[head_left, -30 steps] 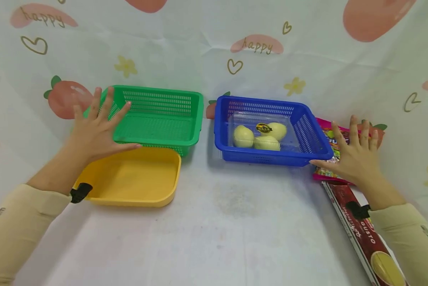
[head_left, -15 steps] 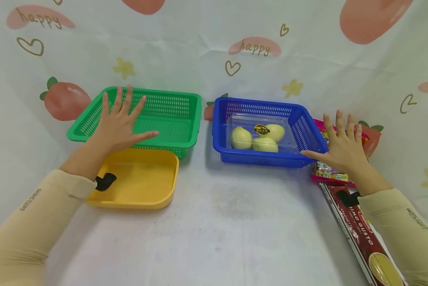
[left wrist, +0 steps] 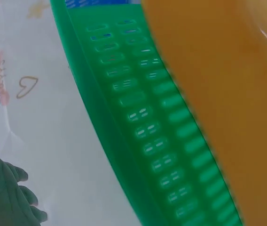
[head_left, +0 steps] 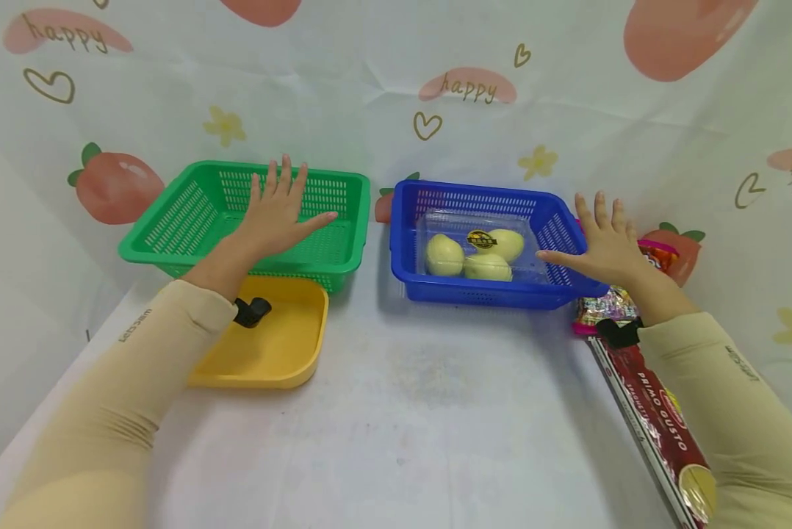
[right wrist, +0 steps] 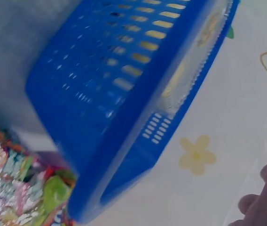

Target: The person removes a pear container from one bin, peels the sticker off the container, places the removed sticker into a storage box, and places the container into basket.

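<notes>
Fingers spread, my left hand [head_left: 273, 220] hovers over the green basket [head_left: 363, 235] and holds nothing. Below its wrist lies a yellow tray [head_left: 290, 330], partly hidden by the sleeve. My right hand [head_left: 607, 246] hangs above the right end of the blue basket [head_left: 482, 292], also spread and holding nothing. Inside the blue basket is a clear plastic box with a gold-and-black label [head_left: 482, 239]. Several pale yellow-green round fruits [head_left: 445, 255] show through that box. In both wrist views only part of each hand appears at the edge, apart from the baskets.
A pink candy bag [head_left: 607, 307] lies right of the blue basket, partly behind my right hand. Nearer me is a long dark-red spaghetti pack [head_left: 660, 426], partly under the right sleeve. A white patterned cloth [head_left: 343, 66] hangs behind; the white table [head_left: 396, 433] extends in front.
My left hand has moved right across the green basket. My right hand has shifted left and slightly up, over the blue basket's end. The baskets, tray and packs stay in place.
</notes>
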The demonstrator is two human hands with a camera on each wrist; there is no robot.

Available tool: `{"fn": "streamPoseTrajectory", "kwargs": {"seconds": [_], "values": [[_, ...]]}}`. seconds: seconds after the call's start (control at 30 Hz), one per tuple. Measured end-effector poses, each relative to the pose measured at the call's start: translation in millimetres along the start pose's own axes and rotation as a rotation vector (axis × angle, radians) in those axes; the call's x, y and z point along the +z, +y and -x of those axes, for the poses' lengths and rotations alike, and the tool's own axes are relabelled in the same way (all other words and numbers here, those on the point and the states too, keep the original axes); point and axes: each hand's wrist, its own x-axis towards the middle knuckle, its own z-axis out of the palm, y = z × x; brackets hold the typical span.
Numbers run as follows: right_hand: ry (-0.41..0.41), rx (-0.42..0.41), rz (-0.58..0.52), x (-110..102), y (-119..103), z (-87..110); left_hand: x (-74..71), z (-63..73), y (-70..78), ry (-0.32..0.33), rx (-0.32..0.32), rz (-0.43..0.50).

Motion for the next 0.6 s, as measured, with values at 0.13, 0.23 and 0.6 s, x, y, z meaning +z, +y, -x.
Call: {"fn": "streamPoseTrajectory", "kwargs": {"seconds": [0.13, 0.23, 0.6], "values": [[-0.052, 0.006, -0.046, -3, -4, -7.5, 2.2, -11.6, 8.9, -0.031, -0.038, 0.099], [-0.079, 0.015, -0.077, -4, -7, -12.3, 4.2, -18.4, 18.3, -0.044, -0.05, 0.168], [-0.125, 0.03, -0.202, -8, -15, -29.8, 16.1, -40.2, 56.2, -0.074, -0.007, 0.209]]}}
